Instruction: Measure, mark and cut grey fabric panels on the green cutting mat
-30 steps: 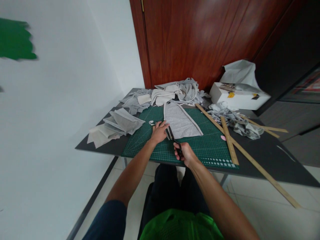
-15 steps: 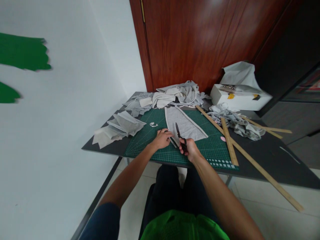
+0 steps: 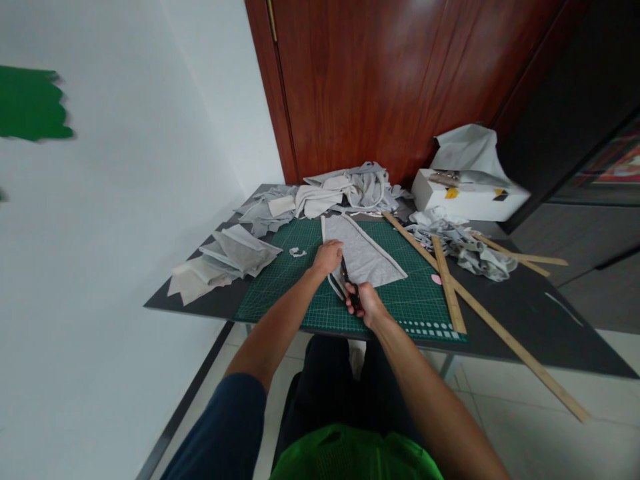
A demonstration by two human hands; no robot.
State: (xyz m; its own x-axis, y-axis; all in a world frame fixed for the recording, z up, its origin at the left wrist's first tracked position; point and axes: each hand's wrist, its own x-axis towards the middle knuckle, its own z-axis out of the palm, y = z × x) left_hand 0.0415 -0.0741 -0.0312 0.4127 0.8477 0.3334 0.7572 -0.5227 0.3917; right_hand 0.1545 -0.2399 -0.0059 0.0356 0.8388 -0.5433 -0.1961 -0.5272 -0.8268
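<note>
A light grey fabric piece [image 3: 365, 250] with pale bound edges lies on the green cutting mat [image 3: 290, 303]. My left hand [image 3: 329, 257] is on its left side, fingers closed together at the cloth; the thumb is hidden. Black-handled scissors [image 3: 354, 297] are in my right hand [image 3: 369, 305], fingers wrapped round the handles. Their blades point away from me, up to my left fingers and over the cloth, so I cannot tell whether they cut into it. A narrow dark strip with a light edge [image 3: 336, 288] shows just left of the scissors.
Folded grey cloth [image 3: 240, 252] lies at the left, with a heap of fabric [image 3: 350, 190] at the back. Wooden rulers [image 3: 500, 327] cross the right side, one overhanging the front edge. Scraps [image 3: 480, 257] and a white box [image 3: 465, 193] stand at the right.
My left hand has moved up along the cloth's left side, away from the dark strip. The scissors have shifted left, their tips now at my left fingers. The view has turned slightly right.
</note>
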